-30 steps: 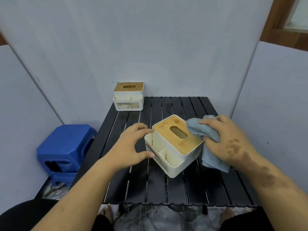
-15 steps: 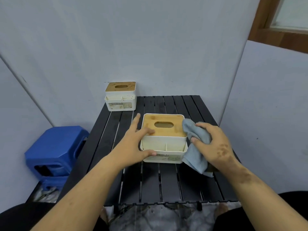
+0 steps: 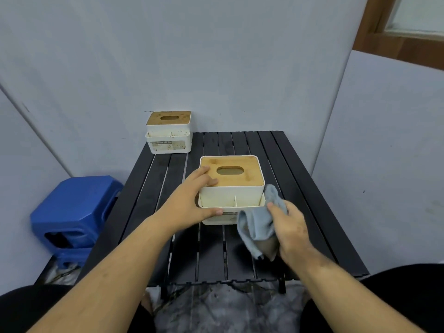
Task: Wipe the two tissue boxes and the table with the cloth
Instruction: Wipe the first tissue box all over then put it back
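Note:
A white tissue box with a wooden lid (image 3: 236, 181) stands in the middle of the black slatted table (image 3: 295, 188), its front compartments facing me. My left hand (image 3: 189, 200) grips its left side, fingers on the lid and thumb against the front. My right hand (image 3: 289, 230) holds a bunched blue-grey cloth (image 3: 258, 224) at the box's front right corner, touching it. A second, speckled tissue box (image 3: 169, 132) sits at the table's far left corner.
A blue plastic stool (image 3: 74, 212) stands on the floor left of the table. Grey panel walls close in behind and on both sides. My knees are at the table's near edge.
The near box was turned from a skewed angle to square with me. My right hand and cloth slid from its right side down to the front right corner.

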Demonstrator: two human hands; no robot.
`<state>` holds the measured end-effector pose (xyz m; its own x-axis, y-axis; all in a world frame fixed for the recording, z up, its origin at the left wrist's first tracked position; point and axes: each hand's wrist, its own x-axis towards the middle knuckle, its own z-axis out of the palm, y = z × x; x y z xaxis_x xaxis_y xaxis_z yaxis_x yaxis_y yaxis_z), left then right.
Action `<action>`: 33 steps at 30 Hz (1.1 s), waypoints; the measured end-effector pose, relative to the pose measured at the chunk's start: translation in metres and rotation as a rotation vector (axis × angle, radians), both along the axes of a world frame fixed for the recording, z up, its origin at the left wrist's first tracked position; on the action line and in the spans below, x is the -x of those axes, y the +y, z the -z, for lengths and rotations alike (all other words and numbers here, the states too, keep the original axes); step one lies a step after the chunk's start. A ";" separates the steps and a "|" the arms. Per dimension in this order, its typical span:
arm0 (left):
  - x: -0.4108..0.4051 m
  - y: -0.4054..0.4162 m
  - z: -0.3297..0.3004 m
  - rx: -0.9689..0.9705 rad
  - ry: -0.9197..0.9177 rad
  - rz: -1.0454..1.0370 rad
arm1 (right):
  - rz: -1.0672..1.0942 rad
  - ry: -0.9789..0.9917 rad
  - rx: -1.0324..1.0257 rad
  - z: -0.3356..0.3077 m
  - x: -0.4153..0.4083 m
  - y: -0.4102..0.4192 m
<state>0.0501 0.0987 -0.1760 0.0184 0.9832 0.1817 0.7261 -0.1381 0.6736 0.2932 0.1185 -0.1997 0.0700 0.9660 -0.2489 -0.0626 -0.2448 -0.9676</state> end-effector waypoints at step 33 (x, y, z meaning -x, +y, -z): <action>-0.003 0.042 0.024 -0.085 -0.320 -0.210 | -0.460 -0.440 -0.613 -0.015 -0.003 0.093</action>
<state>0.0527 0.1406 -0.1998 -0.2525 0.9408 0.2263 0.4992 -0.0738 0.8634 0.2958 0.2115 -0.1848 -0.3913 0.8764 0.2806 0.3230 0.4163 -0.8499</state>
